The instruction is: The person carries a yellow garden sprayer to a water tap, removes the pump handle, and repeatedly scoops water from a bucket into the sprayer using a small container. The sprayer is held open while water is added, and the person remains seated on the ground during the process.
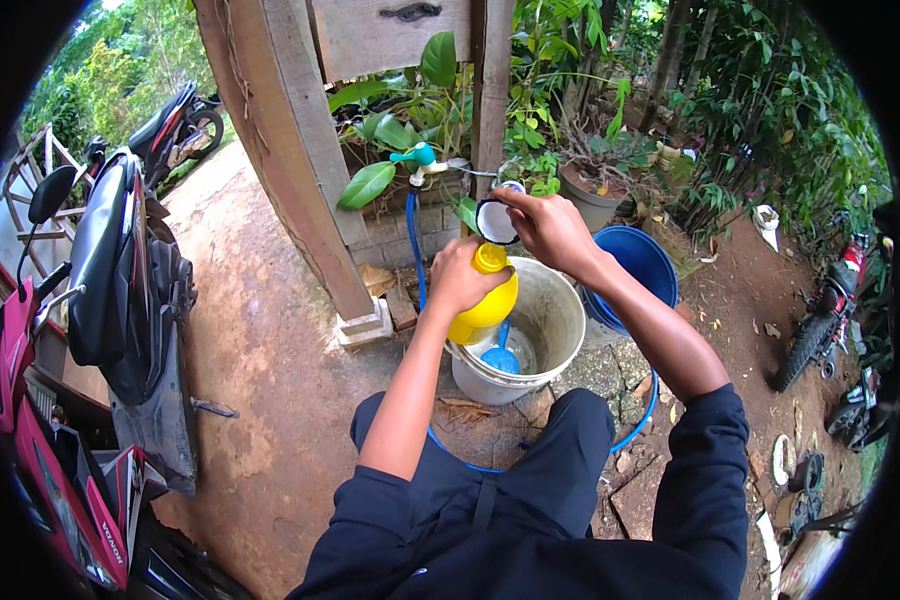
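Observation:
My left hand [454,277] is wrapped around a yellow plastic bottle [487,304], just below its neck. The bottle stands upright over the left side of a whitish plastic bucket [562,330]. In the fingers of my right hand [551,229] is a small round cup or lid [496,222] with a white inside and a dark rim, tilted just above the bottle's mouth. Whether it touches the mouth I cannot tell. Inside the bucket, below the bottle, lies a blue plastic dipper [501,358].
A tap with a teal handle [420,154] feeds a blue hose [412,240] behind the bucket. To the right stands a blue bucket [637,262], near a potted plant [592,199]. A wooden post [292,165] rises at the left, beyond it a parked motorcycle [112,277].

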The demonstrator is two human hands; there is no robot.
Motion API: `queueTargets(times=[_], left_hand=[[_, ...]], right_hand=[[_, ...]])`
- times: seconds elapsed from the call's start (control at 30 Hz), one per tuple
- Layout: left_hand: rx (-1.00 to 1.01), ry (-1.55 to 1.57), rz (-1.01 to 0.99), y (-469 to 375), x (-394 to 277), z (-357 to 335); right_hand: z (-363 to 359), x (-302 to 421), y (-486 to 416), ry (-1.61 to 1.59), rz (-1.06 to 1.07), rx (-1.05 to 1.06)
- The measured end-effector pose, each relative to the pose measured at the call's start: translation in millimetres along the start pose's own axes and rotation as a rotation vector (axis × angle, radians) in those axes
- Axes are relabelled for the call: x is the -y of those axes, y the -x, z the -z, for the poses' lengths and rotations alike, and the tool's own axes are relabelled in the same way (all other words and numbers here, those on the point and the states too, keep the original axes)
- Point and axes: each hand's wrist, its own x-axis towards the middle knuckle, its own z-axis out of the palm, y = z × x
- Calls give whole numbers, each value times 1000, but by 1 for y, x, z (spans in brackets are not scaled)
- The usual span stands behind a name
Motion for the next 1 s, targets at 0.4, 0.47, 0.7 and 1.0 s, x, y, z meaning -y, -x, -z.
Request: queueTargets(times=[0.4,0.47,0.7,1.0], left_hand=[[20,-10,8,-1,-1,0],[44,-26,42,-2,-1,0],[29,23,48,-1,-2,0],[12,-26,-31,0,4,-2]], right_hand=[[0,5,6,17,134,-57],[0,4,8,8,158,-79],[2,5,13,31,254,-130],[-10,-23,17,-117,-217,-232]])
